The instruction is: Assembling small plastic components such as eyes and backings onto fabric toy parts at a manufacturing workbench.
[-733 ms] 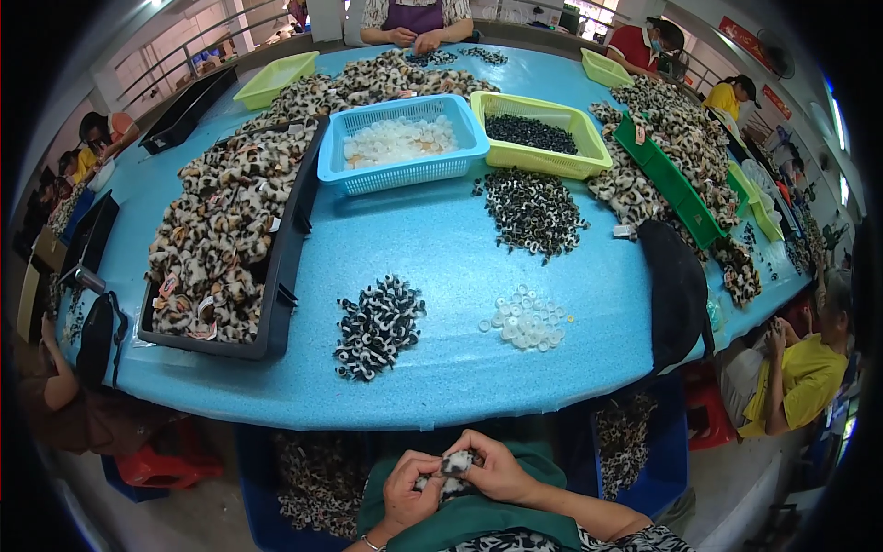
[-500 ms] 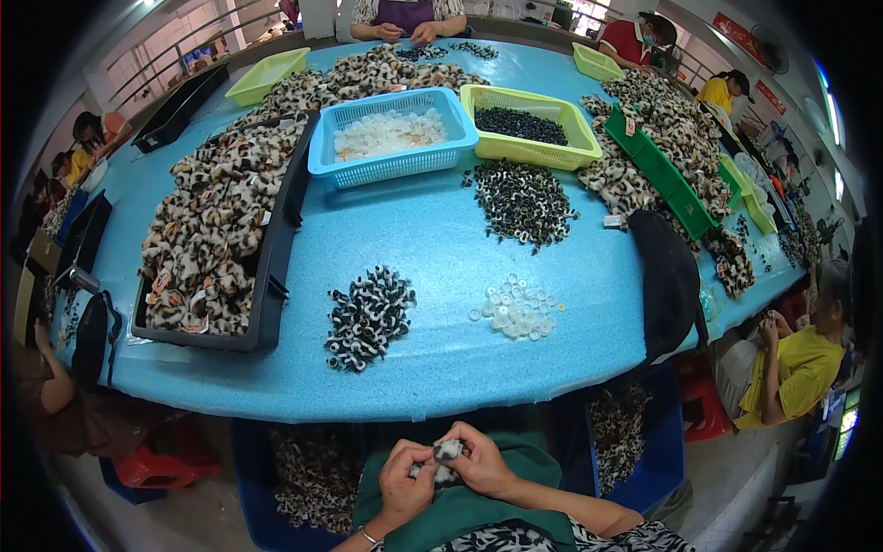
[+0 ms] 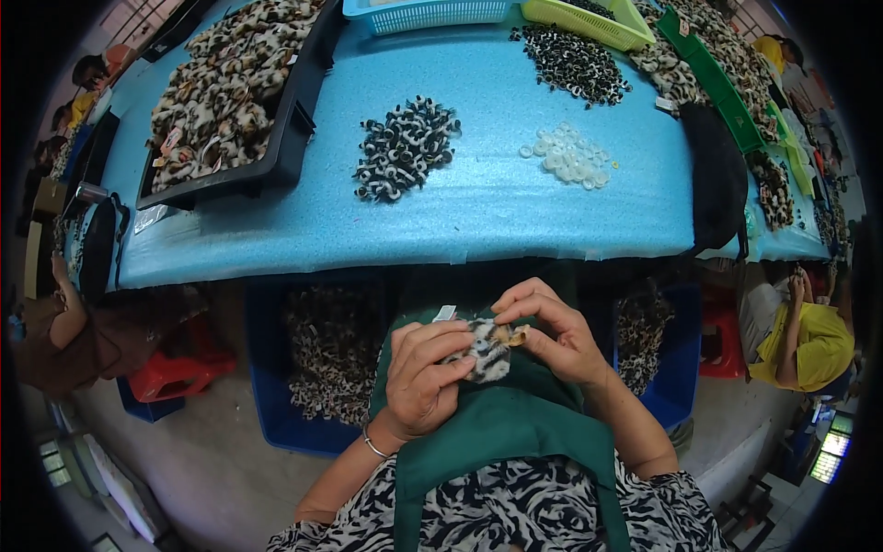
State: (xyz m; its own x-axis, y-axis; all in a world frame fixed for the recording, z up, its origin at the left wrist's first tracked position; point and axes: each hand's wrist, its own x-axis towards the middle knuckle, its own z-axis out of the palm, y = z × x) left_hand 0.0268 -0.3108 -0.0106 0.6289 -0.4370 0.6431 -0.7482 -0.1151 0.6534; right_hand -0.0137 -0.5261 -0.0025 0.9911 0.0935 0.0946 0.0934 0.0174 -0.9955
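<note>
A small furry piece with a leopard pattern (image 3: 487, 348) is held over my lap, above a green apron. My left hand (image 3: 421, 375) grips its left side, and my right hand (image 3: 550, 329) pinches its right end, where a tan bit shows. A small white tag sticks up by my left fingers. On the blue table (image 3: 276, 230) ahead lie a pile of black-and-white rings (image 3: 405, 147) and a smaller heap of clear white rings (image 3: 568, 155).
A black tray (image 3: 285, 138) heaped with leopard-pattern pieces sits at the left. A blue basket (image 3: 432, 11), a yellow-green basket (image 3: 589, 20) and another ring pile (image 3: 572, 57) are further back. Blue bins (image 3: 322, 368) stand under the table. A person in yellow (image 3: 809, 340) sits at right.
The view has tilted down, so the table has slid up the picture and my hands sit nearer the middle. Both hands keep hold of the furry piece.
</note>
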